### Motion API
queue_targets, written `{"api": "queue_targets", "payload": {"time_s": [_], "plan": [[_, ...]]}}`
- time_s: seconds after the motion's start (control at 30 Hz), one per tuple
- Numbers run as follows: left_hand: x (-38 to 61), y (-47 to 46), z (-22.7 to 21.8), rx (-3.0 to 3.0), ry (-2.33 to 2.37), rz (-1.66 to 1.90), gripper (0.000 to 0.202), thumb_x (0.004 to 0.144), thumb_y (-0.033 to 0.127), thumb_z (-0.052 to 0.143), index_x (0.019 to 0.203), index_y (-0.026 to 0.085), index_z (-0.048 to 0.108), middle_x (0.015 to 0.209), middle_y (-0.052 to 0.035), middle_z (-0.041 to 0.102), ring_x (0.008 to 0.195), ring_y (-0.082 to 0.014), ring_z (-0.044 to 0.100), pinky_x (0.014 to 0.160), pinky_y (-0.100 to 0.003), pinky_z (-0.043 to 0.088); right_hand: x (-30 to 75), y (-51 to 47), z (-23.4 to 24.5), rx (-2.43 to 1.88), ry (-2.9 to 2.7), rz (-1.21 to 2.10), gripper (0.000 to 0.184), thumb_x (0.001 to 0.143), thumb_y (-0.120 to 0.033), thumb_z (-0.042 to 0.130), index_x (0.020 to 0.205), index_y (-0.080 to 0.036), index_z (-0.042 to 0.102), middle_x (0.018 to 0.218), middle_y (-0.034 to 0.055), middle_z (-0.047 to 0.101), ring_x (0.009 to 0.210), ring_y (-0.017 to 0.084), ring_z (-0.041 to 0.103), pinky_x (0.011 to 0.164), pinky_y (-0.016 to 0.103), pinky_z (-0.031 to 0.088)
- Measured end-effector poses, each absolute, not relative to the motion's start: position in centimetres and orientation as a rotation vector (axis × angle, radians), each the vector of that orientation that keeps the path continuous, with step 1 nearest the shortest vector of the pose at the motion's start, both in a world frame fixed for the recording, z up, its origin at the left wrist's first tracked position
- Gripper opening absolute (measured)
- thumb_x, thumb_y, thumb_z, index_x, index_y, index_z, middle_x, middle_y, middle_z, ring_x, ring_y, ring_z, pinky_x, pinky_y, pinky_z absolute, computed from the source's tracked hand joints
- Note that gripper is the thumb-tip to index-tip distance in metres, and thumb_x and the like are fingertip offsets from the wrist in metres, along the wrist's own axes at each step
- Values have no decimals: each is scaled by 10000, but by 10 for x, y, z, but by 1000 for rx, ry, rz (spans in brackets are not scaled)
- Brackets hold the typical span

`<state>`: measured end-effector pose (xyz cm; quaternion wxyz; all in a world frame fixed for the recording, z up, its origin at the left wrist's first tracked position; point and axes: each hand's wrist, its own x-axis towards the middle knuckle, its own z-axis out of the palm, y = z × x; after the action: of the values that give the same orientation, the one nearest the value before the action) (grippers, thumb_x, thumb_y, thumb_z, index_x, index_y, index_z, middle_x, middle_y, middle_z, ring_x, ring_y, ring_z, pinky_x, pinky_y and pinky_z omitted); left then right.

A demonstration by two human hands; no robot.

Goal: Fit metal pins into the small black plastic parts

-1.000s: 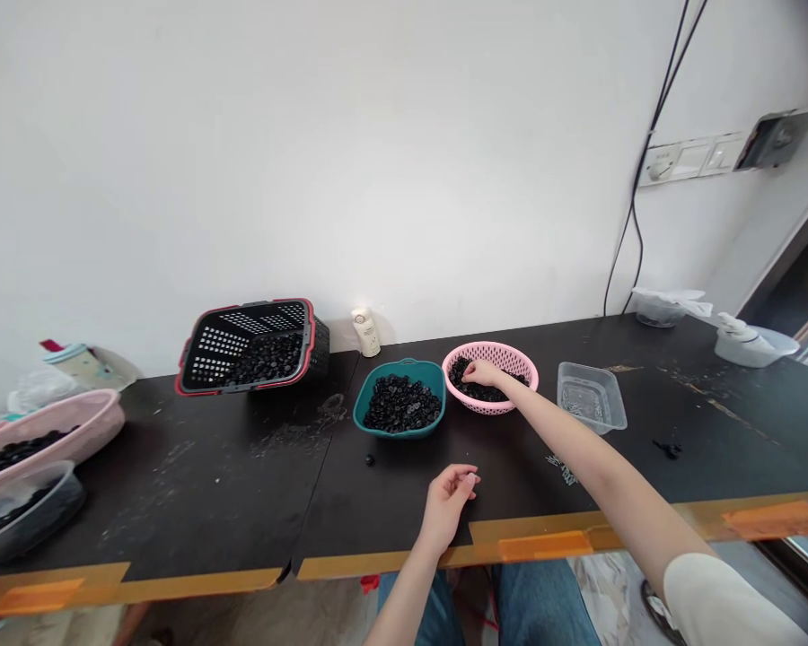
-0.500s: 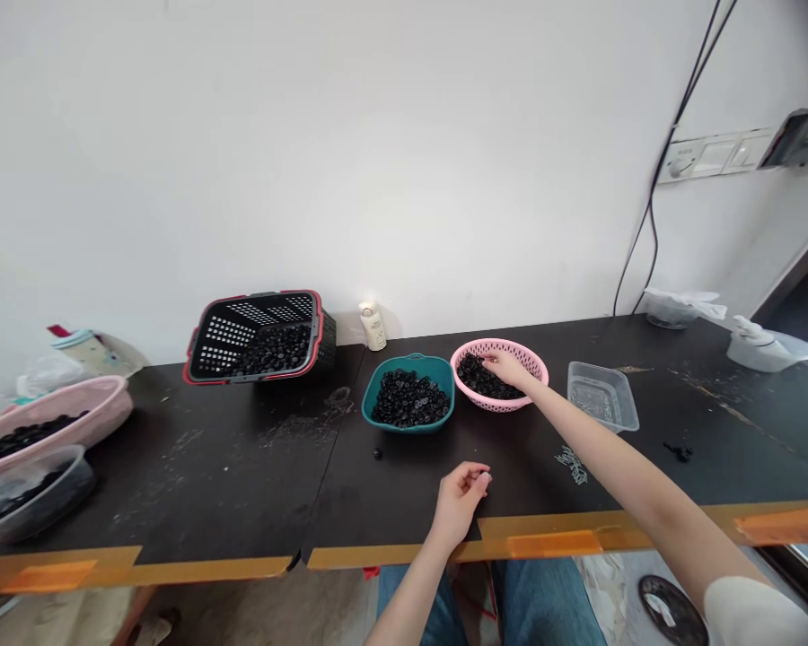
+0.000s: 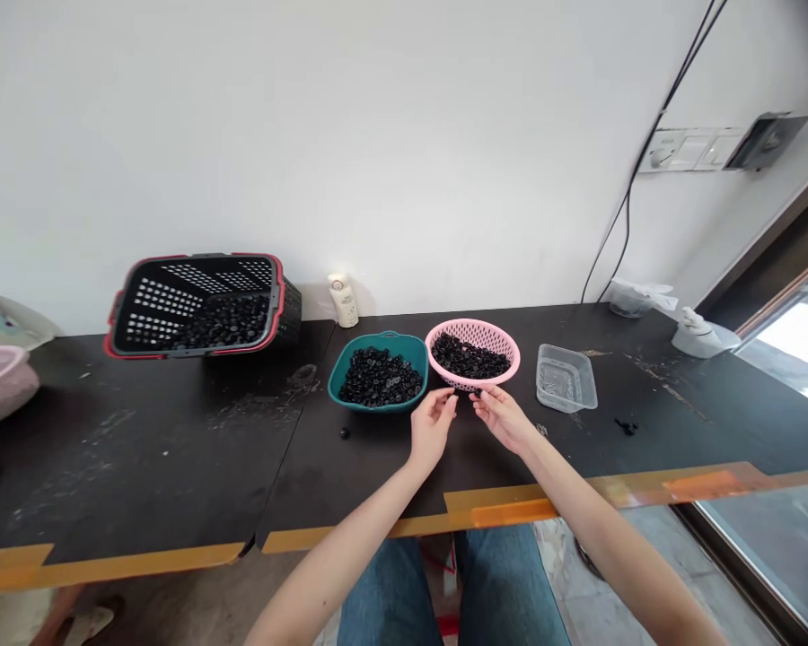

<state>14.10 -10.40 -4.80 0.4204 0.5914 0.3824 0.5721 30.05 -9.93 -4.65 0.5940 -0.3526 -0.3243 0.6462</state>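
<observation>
The left hand (image 3: 433,429) and right hand (image 3: 504,418) hover, half-curled, just before the pink plastic colander (image 3: 475,325); neither grip's contents can be told. Small black pieces (image 3: 468,356) fill it, and the teal bowl (image 3: 404,339) touching its left, near the far edge of the black tabletop (image 3: 175,449).

Bright daylight pours through the window (image 3: 787,359) at the right, washing it out, while the white wall (image 3: 404,152) stays evenly lit. Shadows fall softly under the pink plastic colander (image 3: 472,354), and the wide lens bows the table edge (image 3: 141,565).
</observation>
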Motion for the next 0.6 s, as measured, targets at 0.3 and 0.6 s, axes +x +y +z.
{"api": "queue_targets", "payload": {"time_s": [0.3, 0.6], "plan": [[148, -78, 41, 1744, 949, 1803, 212, 846, 292, 588, 1015, 174, 636, 970, -69, 675, 827, -150, 658, 711, -265, 583, 279, -47, 15, -496, -787, 1523, 389, 580, -303, 847, 931, -254, 684, 783, -33, 716, 618, 73, 660, 614, 138, 560], [143, -80, 31, 1827, 1051, 1760, 200, 839, 259, 591, 1020, 194, 649, 938, -49, 682, 805, -146, 654, 686, -261, 592, 275, -47, 7, -516, -834, 1420, 273, 567, -240, 848, 791, -265, 694, 866, -26, 714, 747, 123, 671, 711, 232, 570]]}}
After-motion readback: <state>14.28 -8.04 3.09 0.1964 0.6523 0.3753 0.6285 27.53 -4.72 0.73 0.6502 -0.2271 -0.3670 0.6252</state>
